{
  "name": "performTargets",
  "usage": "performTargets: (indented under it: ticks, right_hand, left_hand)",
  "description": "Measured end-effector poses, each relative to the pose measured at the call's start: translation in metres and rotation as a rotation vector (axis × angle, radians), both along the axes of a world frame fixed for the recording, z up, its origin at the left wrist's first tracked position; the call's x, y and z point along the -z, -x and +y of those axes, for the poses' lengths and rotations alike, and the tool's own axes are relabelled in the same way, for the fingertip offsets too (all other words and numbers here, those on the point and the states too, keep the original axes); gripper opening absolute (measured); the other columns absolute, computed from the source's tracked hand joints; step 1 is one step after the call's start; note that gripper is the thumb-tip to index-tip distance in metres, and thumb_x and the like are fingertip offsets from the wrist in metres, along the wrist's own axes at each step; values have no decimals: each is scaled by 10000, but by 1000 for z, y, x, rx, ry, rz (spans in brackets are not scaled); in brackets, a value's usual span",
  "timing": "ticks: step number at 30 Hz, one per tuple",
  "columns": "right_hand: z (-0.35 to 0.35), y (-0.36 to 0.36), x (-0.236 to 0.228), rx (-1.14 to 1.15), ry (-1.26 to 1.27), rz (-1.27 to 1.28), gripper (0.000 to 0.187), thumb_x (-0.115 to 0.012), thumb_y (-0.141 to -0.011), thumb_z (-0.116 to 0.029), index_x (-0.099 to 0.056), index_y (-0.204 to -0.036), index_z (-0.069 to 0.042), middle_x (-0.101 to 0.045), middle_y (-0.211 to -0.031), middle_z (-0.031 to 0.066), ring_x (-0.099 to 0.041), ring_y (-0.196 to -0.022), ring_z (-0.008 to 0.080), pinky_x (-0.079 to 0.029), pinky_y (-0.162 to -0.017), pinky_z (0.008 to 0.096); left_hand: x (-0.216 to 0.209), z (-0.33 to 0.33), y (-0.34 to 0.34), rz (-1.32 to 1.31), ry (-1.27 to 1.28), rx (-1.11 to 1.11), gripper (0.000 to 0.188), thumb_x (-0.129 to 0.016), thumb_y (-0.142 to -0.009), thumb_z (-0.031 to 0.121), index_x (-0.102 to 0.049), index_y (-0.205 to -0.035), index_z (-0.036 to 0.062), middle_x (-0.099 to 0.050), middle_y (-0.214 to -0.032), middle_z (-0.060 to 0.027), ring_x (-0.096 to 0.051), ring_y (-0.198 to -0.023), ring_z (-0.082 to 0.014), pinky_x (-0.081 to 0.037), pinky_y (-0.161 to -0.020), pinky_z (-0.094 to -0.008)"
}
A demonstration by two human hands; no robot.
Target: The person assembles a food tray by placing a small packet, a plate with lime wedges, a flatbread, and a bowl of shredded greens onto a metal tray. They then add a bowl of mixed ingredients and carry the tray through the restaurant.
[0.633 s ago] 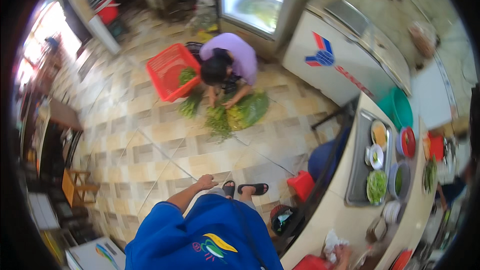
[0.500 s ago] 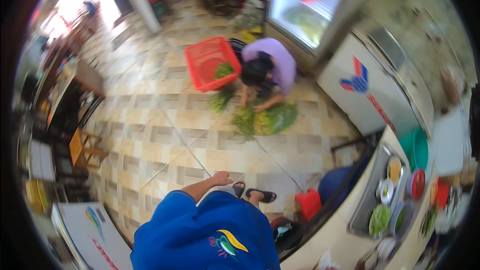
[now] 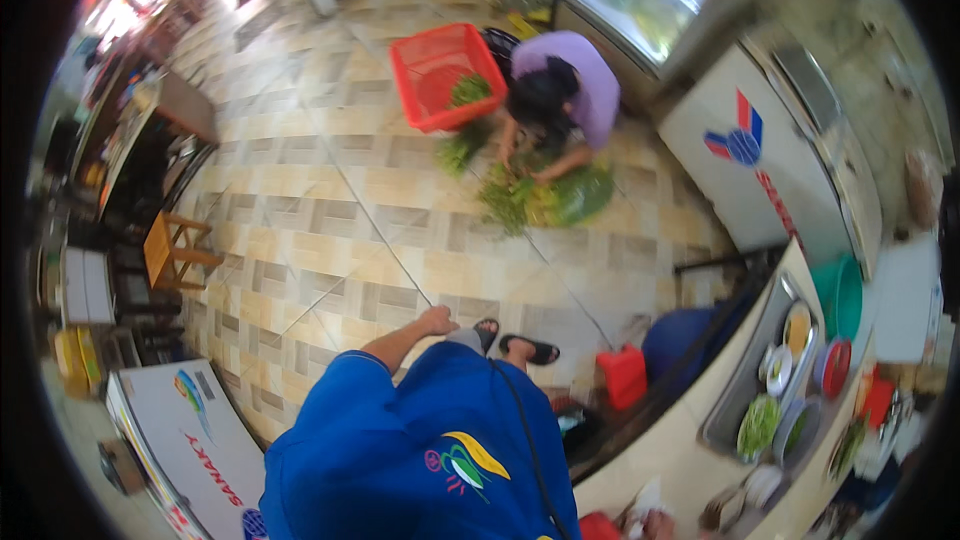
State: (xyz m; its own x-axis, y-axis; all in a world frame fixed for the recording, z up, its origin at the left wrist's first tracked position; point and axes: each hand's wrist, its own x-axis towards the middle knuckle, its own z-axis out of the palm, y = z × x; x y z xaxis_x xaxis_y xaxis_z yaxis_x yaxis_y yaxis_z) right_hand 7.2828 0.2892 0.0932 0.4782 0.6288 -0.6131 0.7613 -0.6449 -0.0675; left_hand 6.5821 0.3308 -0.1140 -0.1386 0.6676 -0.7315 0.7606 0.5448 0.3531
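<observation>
- Head view, own body: blue shirt [image 3: 420, 450] fills 6 o'clock. Left forearm runs up from it towards frame centre.
- left hand [image 3: 437, 321] at 7 o'clock, close to centre. Fingers curled into a loose fist, nothing visible in them. It hangs above the tiled floor [image 3: 330, 240] and touches nothing.
- Right hand: out of frame, so I cannot tell its finger state.
- Nearest things to the left hand: black sandals [image 3: 528, 348] at its 3 o'clock, on the floor. One is just beside the hand in the picture, the other a little further right.
- red container [image 3: 625, 376] at 4 o'clock, on the floor against the counter base, apart from the sandals.
- Counter at 4 o'clock: metal tray [image 3: 725, 420] holding small bowls, some with greens. green bucket [image 3: 842, 295] at 3 o'clock.
- Another person at 1 o'clock in a purple top [image 3: 585, 80], crouched, both hands down in a pile of leafy greens [image 3: 540, 198] on the floor. Those hands are not the wearer's.
- red basket [image 3: 443, 75] at 12 o'clock, just left of that person, some greens inside and some spilled beside it.
- white chest freezer [image 3: 760, 155] at 2 o'clock, wooden stool [image 3: 175, 252] at 9 o'clock, both well apart from the left hand.
- Step, my read: no manipulation in hand. The wearer is upright on the open floor, arm free, nothing gripped.
- Next move: any pick-up calls for the fist to uncurl first. The greens and basket are well out of reach, so it also calls for closing the gap towards 12–1 o'clock and bending low.
</observation>
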Motion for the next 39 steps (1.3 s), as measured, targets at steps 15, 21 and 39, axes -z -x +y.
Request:
performTargets:
  ticks: [15, 21, 39]
  right_hand:
    - [2, 15, -30, 145, -22, 25, 490, -599, -804, -257, -521, -1133, 97, -641, -891, 200, -640, -646, 198, -506, -592, 304]
    - [3, 14, -29, 221, -8, 84, 502, -590, -814, -259, -499, -1163, 90, -635, -920, 188, -635, -640, 198, -508, -596, 307]
    - [-9, -5, -16, 136, -135, 88, 466, -582, -759, -286, -579, -1056, 73, -622, -668, 147, -566, -497, 163, -427, -428, 274]
  left_hand:
    - [-14, 34, -20, -112, -58, -18, 602, -607, -725, 432, -582, -1045, -77, -600, -1011, -262, -575, -982, -365, -462, -858, -389]
    - [-6, 20, -20, -102, -53, 25, 587, -609, -720, 433, -600, -1012, -76, -591, -1030, -265, -569, -985, -376, -463, -855, -398]
    - [-14, 24, -23, -103, -20, -6, 597, -617, -709, 427, -594, -1039, -70, -591, -1048, -255, -565, -1005, -367, -452, -879, -392]
